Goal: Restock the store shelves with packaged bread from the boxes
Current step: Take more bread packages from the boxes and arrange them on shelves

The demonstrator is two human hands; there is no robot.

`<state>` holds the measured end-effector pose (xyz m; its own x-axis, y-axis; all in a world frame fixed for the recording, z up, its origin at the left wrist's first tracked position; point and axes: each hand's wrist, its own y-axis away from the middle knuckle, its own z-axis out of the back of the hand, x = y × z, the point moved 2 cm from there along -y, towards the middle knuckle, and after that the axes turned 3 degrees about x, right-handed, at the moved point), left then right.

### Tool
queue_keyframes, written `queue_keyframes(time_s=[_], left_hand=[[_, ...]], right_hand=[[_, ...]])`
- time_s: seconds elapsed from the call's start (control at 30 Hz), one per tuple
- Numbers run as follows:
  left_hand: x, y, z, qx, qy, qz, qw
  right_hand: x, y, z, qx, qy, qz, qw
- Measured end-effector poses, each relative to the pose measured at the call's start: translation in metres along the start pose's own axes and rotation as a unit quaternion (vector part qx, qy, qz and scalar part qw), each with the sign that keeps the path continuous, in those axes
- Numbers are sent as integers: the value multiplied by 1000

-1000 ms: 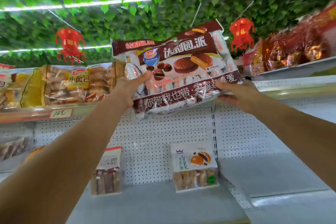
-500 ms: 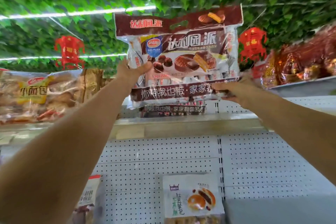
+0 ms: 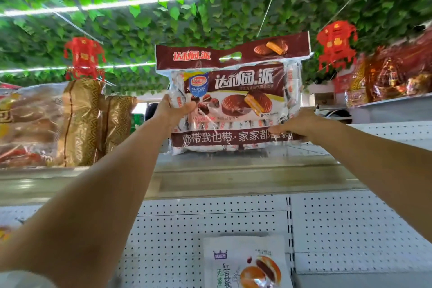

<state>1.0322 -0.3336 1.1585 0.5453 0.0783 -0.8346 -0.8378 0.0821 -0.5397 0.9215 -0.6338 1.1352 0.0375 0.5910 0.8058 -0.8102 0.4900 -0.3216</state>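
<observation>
Overhead, a ceiling of green leaves (image 3: 140,30) fills the upper part of the view, crossed by a strip light (image 3: 105,6). Below it, the top shelf (image 3: 233,177) runs across the middle, with a white pegboard back panel (image 3: 350,236) beneath.

My two bare forearms reach up from the lower corners toward a large bag of chocolate pies (image 3: 233,96), brown and white with a carry-slot in its header. The bag stands upright with its bottom edge at the top shelf; whether it rests fully on the surface I cannot tell.

On the shelf to the left lie packs of bread (image 3: 30,124) in clear wrap, and just right of them two gold-patterned loaves (image 3: 81,121) stand upright, well apart from the bag. On a higher shelf at far right sit red and gold wrapped parcels (image 3: 385,77), blurred.

My left hand (image 3: 173,112) grips the bag's left edge, thumb across the front and fingers curled behind. My right hand (image 3: 297,124) holds the lower right corner, fingers lying over the front of the wrapper.

Two red paper lanterns hang from the leaves, one at left (image 3: 81,58) and one at right (image 3: 336,42). At the bottom edge, a small white packet of red-bean buns (image 3: 245,264) stands against the pegboard.
</observation>
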Motion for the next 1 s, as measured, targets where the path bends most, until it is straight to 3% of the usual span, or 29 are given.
queue_keyframes(time_s=[0.17,0.7,1.0], left_hand=[[10,-7,-3,15,-55,17,998],[17,-2,1,26,-30,64,997],[12,7,9,43,-113,96,988]], right_hand=[[-1,-11,-6,37,26,-18,999],[-3,-8,-8,63,27,-18,998],[1,9,-2,67,73,-5,995]])
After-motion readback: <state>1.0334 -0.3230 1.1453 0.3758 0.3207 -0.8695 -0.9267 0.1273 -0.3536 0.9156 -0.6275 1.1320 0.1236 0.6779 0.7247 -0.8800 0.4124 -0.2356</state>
